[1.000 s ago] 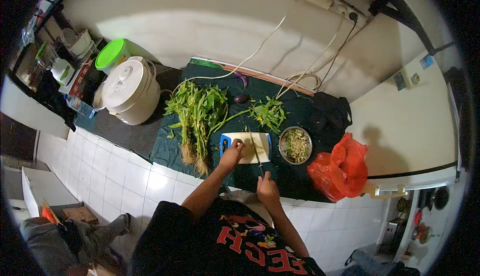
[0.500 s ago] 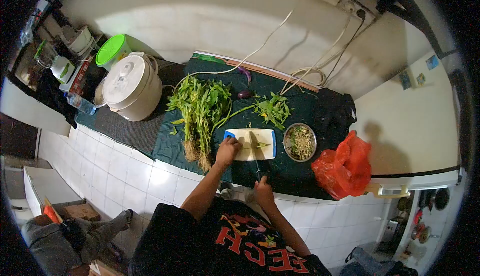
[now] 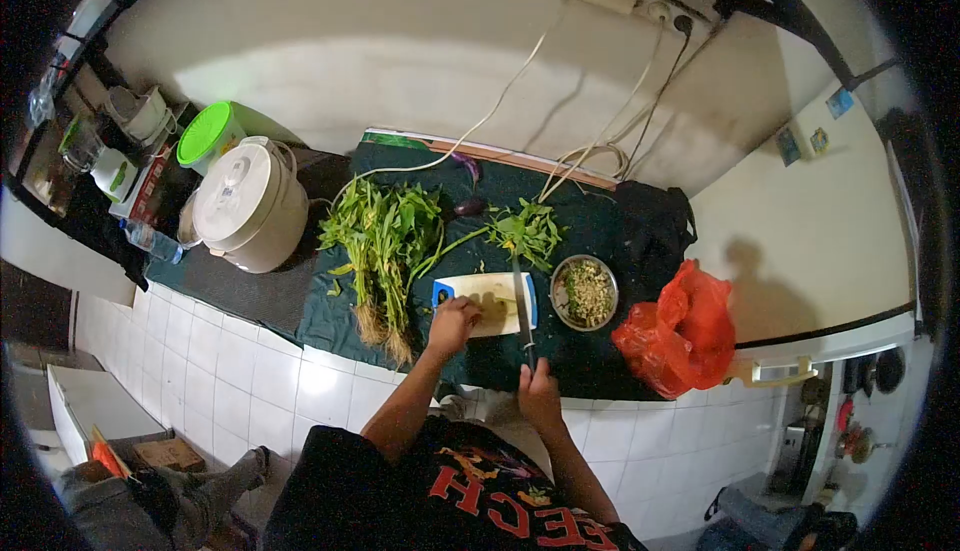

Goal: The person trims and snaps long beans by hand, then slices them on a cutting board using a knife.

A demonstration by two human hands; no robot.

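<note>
- A white rice cooker (image 3: 245, 206) stands left of a bunch of rooted leafy greens (image 3: 385, 241), spread on a dark green cloth (image 3: 590, 231).
- A person's left hand (image 3: 455, 327) curls over the left side of a cutting board (image 3: 490, 329); whether it grips anything cannot be told.
- A knife (image 3: 521, 303) extends over the board's right side, its handle clasped in the right hand (image 3: 539, 391).
- A metal bowl (image 3: 585, 325) of chopped food sits just right of the board, near a red plastic bag (image 3: 675, 336).
</note>
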